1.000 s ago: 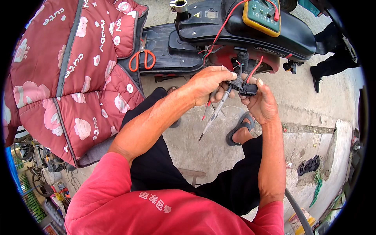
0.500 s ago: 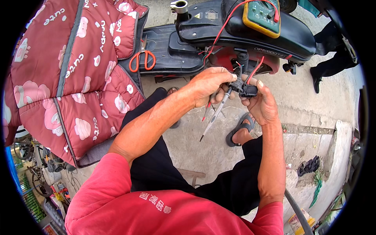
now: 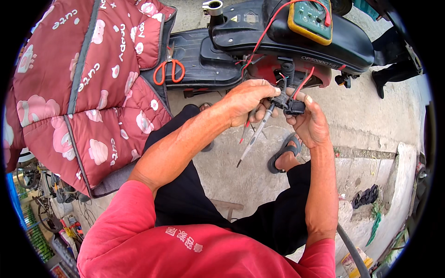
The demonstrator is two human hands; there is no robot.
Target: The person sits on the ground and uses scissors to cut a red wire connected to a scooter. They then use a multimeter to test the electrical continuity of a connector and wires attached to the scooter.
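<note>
My left hand (image 3: 250,99) is closed round a black plastic connector (image 3: 280,97) with wires and a slim clear-handled screwdriver (image 3: 259,127) whose tip points down. My right hand (image 3: 310,120) grips the same assembly from the other side, by a boxy black piece (image 3: 294,107). A red wire (image 3: 304,81) sticks up from it. Thin leads with red ends hang below my left fingers. Just beyond my hands is the black electric scooter (image 3: 250,32), with loose red and green wires at its side. Exactly which fingers touch which part is partly hidden.
A yellow-edged green multimeter (image 3: 309,21) rests on the scooter's seat. Orange scissors (image 3: 169,69) lie on the footboard. A quilted maroon cover (image 3: 83,102) drapes at left. Another person's dark-clad leg (image 3: 389,75) is at upper right. A low concrete edge (image 3: 394,185) runs at right.
My hands and the parts they hold have barely moved. The other person's foot at upper right has shifted slightly up and to the right.
</note>
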